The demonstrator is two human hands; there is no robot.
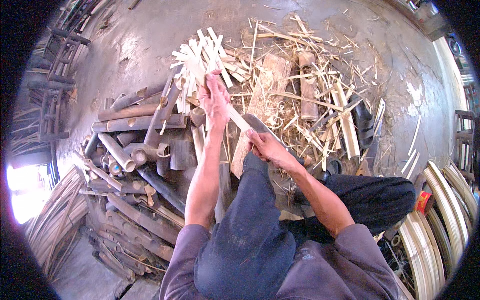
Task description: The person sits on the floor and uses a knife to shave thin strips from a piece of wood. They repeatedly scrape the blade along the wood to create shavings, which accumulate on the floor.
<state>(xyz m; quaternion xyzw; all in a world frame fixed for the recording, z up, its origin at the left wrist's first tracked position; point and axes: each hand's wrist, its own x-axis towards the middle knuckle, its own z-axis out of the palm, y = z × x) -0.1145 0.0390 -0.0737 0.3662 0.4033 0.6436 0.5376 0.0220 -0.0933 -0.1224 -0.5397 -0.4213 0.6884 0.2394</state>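
Observation:
A pale, flat bamboo strip (240, 118) runs slantwise between my hands, over my raised knee. My left hand (214, 97) is closed round its upper part, close to a fanned pile of cut bamboo strips (192, 52). With fingers pinched, my right hand (267, 147) holds the strip's lower end. A dark, flat, blade-like piece (261, 126) shows just beyond the right hand; part of it is hidden, and I cannot tell what it rests on. Under and beyond the strip lies a worn wooden board (270, 82) scattered with curled shavings.
Bamboo tubes and offcuts (142, 120) are heaped on the left. Splinters and a short bamboo log (309, 87) lie beyond the board. A dark sandal (363, 122) is at right. Long bent bamboo slats (422, 250) and a red container (424, 202) sit at lower right.

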